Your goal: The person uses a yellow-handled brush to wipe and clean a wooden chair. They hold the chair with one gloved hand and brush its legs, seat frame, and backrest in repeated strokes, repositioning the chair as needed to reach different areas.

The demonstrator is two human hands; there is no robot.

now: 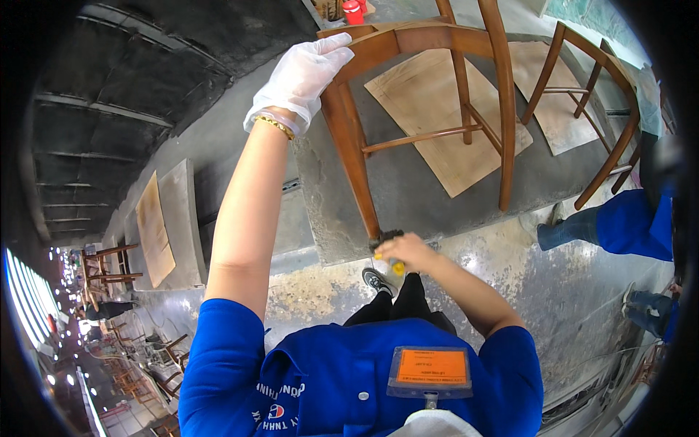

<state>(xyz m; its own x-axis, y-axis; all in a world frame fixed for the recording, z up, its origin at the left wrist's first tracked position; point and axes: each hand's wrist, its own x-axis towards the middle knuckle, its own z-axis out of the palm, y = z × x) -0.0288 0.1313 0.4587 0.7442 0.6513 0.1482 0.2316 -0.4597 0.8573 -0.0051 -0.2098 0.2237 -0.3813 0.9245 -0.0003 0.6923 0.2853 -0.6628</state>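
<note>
A brown wooden chair frame [352, 149] stands tilted on a grey slab-like bench [320, 189] in front of me. My left hand [300, 76], in a thin white glove, grips its upper left corner, fingers laid over the curved rail. Low down, by the foot of the chair's nearest leg, my right hand [412, 252] is bare and closed. In it is a small dark thing with yellow parts [397, 266], held against or just beside the leg end. Blur and the fingers hide what kind of thing it is. Beneath the chair lies a brown cardboard sheet [415, 95].
Another wooden chair frame [614, 142] stands to the right over a second cardboard sheet [571, 135]. People in blue work close by at the right edge [633, 226]. A second bench with a board [154, 229] is at left, beside a dark panelled wall [145, 80].
</note>
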